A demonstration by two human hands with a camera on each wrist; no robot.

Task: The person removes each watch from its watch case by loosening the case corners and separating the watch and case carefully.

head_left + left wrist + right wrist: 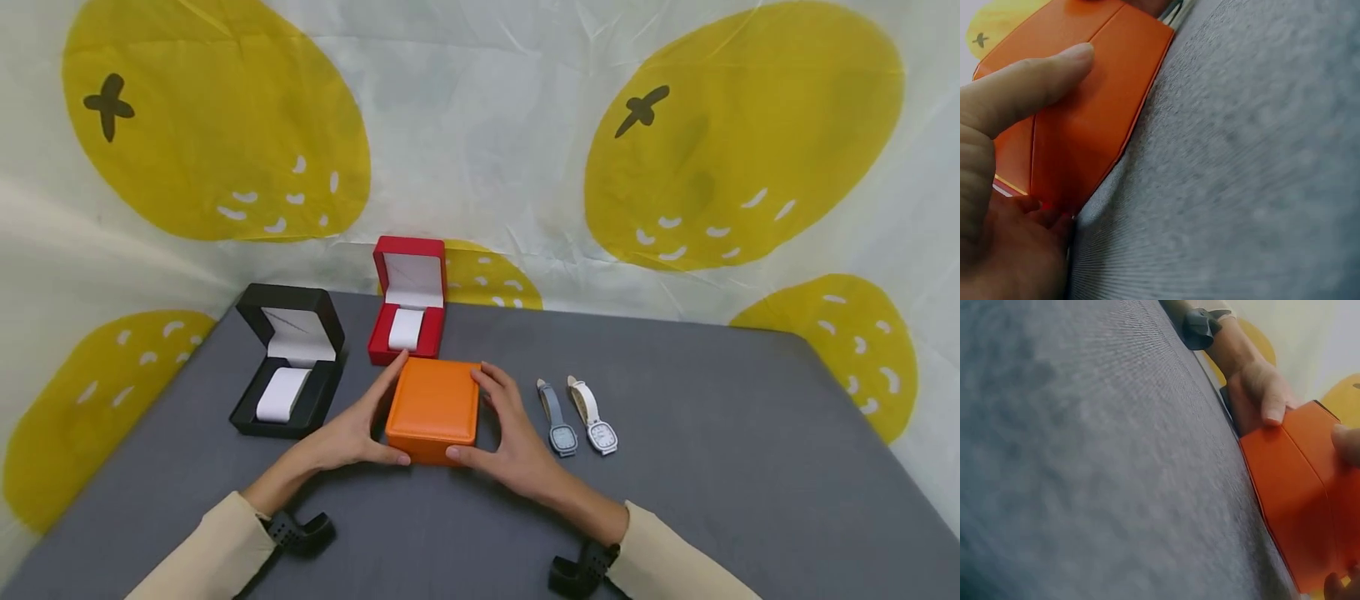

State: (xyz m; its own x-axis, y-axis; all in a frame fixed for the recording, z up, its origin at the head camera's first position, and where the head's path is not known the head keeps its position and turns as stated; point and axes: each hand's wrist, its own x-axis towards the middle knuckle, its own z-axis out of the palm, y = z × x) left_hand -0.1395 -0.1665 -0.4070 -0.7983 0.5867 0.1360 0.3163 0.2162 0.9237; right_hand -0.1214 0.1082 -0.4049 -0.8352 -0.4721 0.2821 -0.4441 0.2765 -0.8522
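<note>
A closed orange watch box (435,402) sits on the grey table in the head view, between both hands. My left hand (347,432) grips its left side, thumb on the front face and fingers reaching along the side to the back. On the right side my right hand (517,446) holds it, thumb at the front and fingertips near the lid's back right corner. The left wrist view shows the left thumb (1041,87) against the orange front. In the right wrist view, both thumbs touch the box (1291,487). The box's inside is hidden.
An open black watch box (291,297) with a white cushion stands to the left. Behind the orange box is an open red watch box (411,246), also with a white cushion. A blue-strapped watch (556,417) and a white-strapped watch (592,415) lie to the right.
</note>
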